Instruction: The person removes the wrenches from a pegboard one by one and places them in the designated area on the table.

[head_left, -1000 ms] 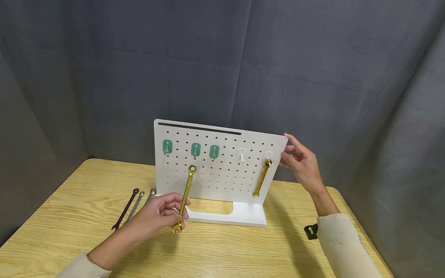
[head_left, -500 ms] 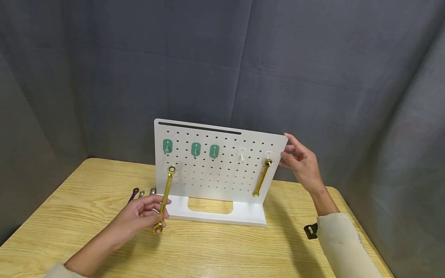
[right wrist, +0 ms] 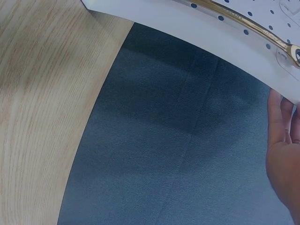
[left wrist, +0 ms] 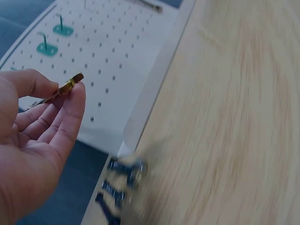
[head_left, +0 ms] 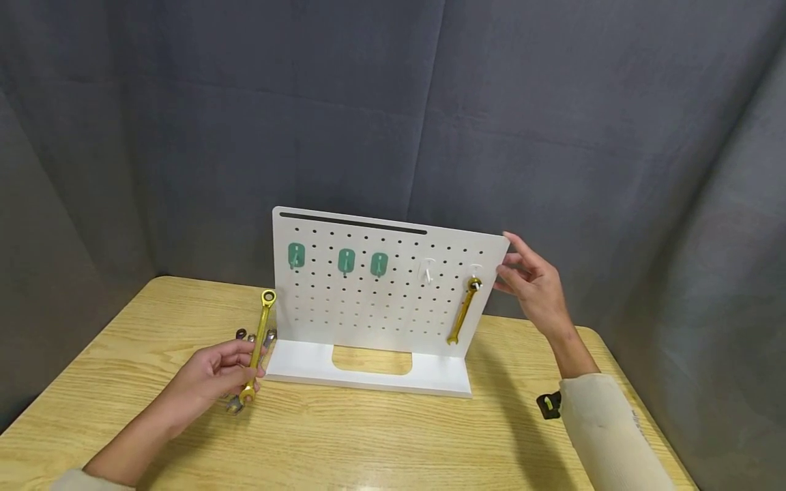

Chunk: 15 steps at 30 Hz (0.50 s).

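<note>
My left hand [head_left: 199, 378] pinches a gold-coloured combination wrench [head_left: 260, 334] between thumb and fingers, ring end up, just left of a white pegboard [head_left: 368, 307]. In the left wrist view, the same wrench [left wrist: 70, 85] shows nearly end-on. Below that hand several darker wrenches [left wrist: 108, 208] lie on the table by the board's base, partly covered by the hand in the head view. At the board's upper right edge, my right hand [head_left: 535, 293] grips it between thumb and fingers. Another gold wrench [head_left: 462, 314] hangs close by from a clear hook.
The board carries green hooks [head_left: 346, 261] at left and middle, and a bare clear hook [head_left: 428, 273]. Its white base [head_left: 430, 385] stands on a wooden table [head_left: 393, 443]. Grey curtains [head_left: 344, 123] surround the table. A small black object [head_left: 548, 405] sits beside the right sleeve.
My left hand has carried the gold wrench leftward, from in front of the board to beside its left edge, over the darker wrenches. The right hand has stayed on the board.
</note>
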Tool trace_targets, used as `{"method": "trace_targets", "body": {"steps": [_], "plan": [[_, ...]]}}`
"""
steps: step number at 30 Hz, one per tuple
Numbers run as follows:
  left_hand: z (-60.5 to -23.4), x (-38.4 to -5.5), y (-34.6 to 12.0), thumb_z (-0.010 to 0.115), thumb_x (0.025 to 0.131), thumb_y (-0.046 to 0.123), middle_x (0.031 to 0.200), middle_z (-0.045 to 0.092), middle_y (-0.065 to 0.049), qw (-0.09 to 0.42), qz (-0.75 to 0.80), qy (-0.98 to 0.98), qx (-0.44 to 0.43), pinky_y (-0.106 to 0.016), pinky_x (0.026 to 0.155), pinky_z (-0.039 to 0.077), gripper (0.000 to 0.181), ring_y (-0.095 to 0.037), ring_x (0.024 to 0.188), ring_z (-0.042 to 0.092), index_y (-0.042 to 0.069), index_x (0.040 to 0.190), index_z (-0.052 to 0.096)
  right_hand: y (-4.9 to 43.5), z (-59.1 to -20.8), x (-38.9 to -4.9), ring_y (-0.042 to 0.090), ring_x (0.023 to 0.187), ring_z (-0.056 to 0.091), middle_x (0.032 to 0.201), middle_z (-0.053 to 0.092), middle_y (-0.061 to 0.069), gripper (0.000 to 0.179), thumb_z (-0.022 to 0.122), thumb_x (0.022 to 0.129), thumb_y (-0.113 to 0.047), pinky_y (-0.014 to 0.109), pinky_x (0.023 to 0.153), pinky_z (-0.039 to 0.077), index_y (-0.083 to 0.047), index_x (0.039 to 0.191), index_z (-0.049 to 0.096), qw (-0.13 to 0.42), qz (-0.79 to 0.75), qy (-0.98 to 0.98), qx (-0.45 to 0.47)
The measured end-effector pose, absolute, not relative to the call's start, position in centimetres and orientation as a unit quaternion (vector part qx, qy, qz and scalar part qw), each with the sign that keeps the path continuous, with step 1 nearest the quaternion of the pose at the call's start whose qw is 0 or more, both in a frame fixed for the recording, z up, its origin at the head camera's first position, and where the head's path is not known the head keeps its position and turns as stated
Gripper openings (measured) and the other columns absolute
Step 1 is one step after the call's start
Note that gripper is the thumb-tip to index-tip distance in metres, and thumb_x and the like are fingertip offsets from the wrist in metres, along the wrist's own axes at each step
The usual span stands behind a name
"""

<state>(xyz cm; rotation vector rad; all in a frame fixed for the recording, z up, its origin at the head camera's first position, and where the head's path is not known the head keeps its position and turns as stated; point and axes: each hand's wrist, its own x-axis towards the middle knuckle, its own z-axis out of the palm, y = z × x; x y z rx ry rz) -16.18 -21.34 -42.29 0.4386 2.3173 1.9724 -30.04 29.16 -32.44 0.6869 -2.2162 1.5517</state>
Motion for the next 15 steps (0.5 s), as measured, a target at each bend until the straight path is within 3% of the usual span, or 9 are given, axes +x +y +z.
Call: {"method": "trace_targets", "body": {"steps": [8, 15], "plan": [[-43.2, -16.8, -23.9, 0.068, 0.099, 0.008, 0.102, 0.068, -0.015, 0.017, 0.615, 0.781, 0.106, -0.03, 0.066, 0.054, 0.042, -0.013, 0.08, 0.064, -0.014, 0.132, 0.055, 29.1, -32.4, -30.1, 0.011, 0.098, 0.07, 0.112, 0.061, 0.017, 0.062, 0.06, 0.1, 0.008, 0.029, 0.082, 0.059, -0.017, 0.156, 0.047, 0.178, 0.544, -0.784, 0.242], [-43.8, -17.0, -25.7, 0.067, 0.1, 0.007, 0.1, 0.069, -0.01, 0.035, 0.609, 0.787, 0.088, -0.031, 0.073, 0.059, 0.038, -0.013, 0.087, 0.067, -0.014, 0.129, 0.056, 29.1, -32.3, -29.9, 0.012, 0.097, 0.069, 0.112, 0.06, 0.018, 0.062, 0.06, 0.1, 0.008, 0.029, 0.082, 0.059, -0.017, 0.156, 0.047, 0.177, 0.545, -0.785, 0.236]]}}
